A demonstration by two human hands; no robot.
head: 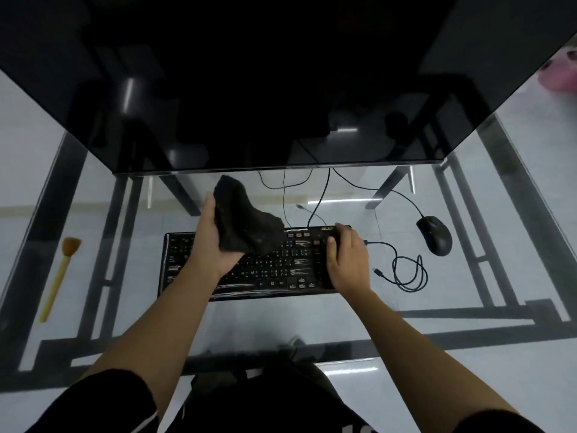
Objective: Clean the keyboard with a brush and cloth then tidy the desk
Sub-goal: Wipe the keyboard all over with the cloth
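Fingers of the left hand (209, 242) are curling around a crumpled black cloth (246, 223), holding it just above the black keyboard (249, 270). The right hand (346, 260) is lying relaxed on the keyboard's right end, gripping nothing. A tan brush (62, 270) is lying far left on the glass desk (281, 323). A dark monitor (281, 89) is blocking the room beyond.

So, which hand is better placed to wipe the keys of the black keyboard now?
Left. The left hand grips the dark crumpled cloth just above the black keyboard. The right hand has no cloth and rests on the keyboard's right end.
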